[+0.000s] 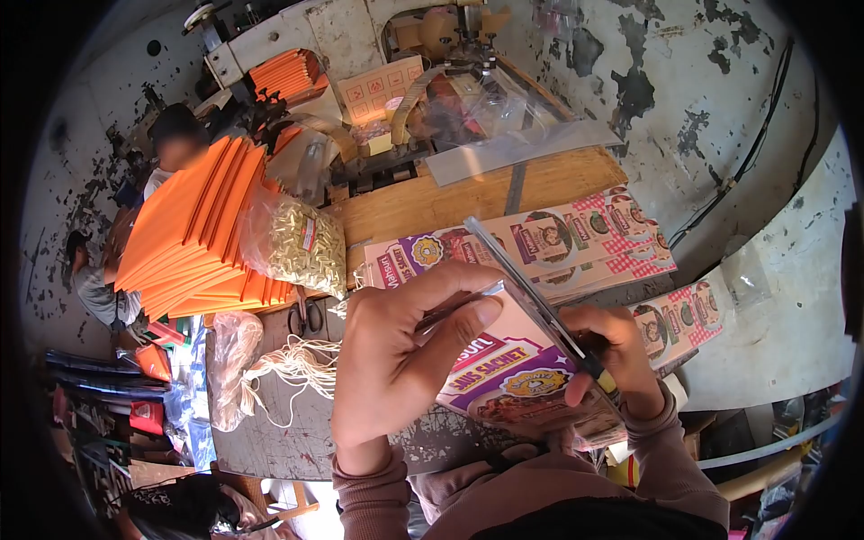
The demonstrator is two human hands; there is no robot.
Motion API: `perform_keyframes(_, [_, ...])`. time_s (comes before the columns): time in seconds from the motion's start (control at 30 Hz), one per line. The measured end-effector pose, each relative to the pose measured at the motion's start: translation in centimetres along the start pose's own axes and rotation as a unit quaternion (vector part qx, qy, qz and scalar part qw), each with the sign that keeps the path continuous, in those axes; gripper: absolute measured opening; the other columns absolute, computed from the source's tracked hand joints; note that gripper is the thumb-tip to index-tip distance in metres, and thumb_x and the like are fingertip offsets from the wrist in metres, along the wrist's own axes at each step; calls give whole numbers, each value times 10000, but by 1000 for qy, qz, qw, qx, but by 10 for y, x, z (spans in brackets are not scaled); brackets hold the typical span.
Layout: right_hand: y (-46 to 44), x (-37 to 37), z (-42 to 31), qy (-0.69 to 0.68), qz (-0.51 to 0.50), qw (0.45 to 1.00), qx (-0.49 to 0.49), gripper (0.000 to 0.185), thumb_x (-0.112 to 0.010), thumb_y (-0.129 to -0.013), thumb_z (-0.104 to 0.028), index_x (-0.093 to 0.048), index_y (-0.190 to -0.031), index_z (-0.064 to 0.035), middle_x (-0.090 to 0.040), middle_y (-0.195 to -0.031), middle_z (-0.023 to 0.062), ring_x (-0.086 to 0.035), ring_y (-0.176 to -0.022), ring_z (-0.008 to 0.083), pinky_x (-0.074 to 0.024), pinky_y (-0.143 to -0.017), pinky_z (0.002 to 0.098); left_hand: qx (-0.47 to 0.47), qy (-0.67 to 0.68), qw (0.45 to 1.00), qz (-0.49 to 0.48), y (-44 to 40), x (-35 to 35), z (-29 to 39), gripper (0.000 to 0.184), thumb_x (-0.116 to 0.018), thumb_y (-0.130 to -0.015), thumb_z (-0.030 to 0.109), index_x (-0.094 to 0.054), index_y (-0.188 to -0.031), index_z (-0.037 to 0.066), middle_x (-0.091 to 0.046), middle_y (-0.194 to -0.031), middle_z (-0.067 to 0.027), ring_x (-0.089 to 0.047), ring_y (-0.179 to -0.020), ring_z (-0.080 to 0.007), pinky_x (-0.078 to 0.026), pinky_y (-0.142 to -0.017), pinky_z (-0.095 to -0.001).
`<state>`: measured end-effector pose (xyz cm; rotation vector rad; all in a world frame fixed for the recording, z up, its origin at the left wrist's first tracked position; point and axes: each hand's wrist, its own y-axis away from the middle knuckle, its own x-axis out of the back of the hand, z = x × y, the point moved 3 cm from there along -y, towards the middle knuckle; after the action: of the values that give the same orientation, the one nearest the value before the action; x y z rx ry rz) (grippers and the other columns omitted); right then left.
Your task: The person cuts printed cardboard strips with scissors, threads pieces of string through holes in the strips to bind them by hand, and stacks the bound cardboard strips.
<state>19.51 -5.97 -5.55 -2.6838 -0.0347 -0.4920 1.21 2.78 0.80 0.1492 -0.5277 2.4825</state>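
Note:
In the head view, my left hand (396, 351) is closed on a printed card (504, 360) lettered "SAUS SACHET", its thumb pressed on the upper face near the top edge. The card is tilted in front of my body. A long thin grey strip (517, 279) runs along the card's right edge and ends in a dark part. My right hand (612, 346) has its fingers curled around that dark end, beside the card. Whether the strip is a blade, a ruler or part of the card, I cannot tell. Its lower end is partly hidden by my fingers.
Flat printed sheets (531, 243) lie behind the card. Leftward stand orange folded envelopes (193, 234), a bag of small gold pieces (306, 238), scissors (306, 317) and white cords (297, 369). A machine (351, 135) is at the back; other people are at the left.

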Motion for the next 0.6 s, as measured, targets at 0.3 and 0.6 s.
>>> perform_keyframes(0.3, [25,9,39,-83,-73,984,-136,522,-793,-607,-60,-517,-1049,-28,-603,-852,63,-569,-754,109,-429,-644,233,40,99,991,77,4,22,-31,180,-541,-829,5,-601,-999,13,-645,-770,-68,-566,-664,-55,-420,-581,-173])
perform_keyframes(0.6, [69,56,77,188,-93,949,-236,423,-753,-619,-26,-528,-977,-41,-603,-745,79,-559,-635,174,-435,-601,282,239,255,929,124,72,27,-171,158,-527,-868,95,-524,-1017,41,-604,-805,-30,-506,-605,-48,-363,-532,-165])
